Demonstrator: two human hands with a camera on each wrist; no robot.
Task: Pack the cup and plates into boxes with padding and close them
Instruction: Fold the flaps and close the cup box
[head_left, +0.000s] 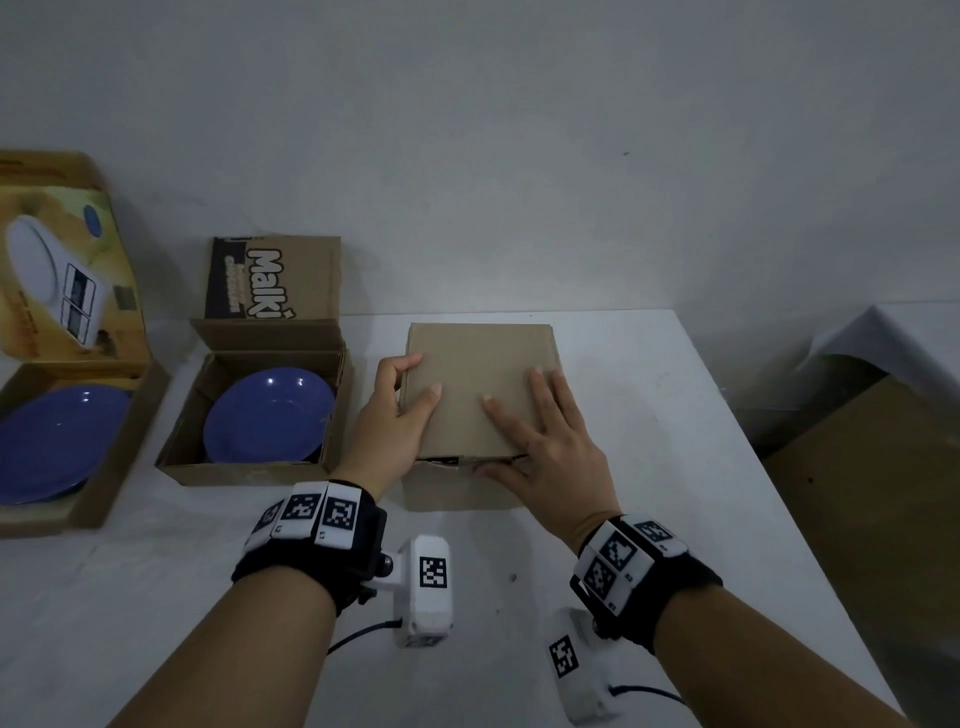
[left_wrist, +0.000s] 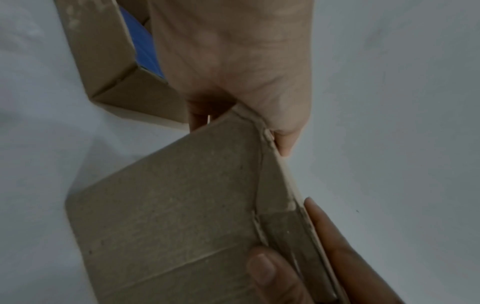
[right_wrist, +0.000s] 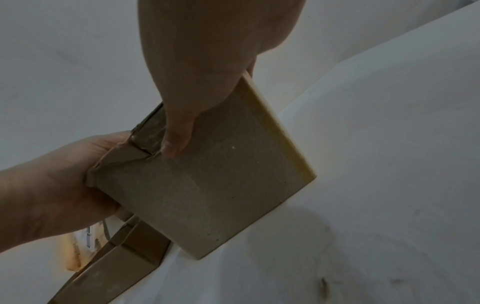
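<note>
Left hand (head_left: 397, 410) grips the small box's (head_left: 478, 387) left edge; right hand (head_left: 540, 441) presses flat, fingers spread, on its closed lid.

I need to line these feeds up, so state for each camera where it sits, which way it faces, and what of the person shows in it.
Head: worn on the head, facing forward and down at the white table; shows both forearms, the left hand and right hand on the plain brown box.
Left wrist: on the left wrist, looking along the hand at the box's side; shows the left hand and right fingertips.
Right wrist: on the right wrist, looking along the hand at the box; shows both hands.
Shared: all three see the box and both hands.
</note>
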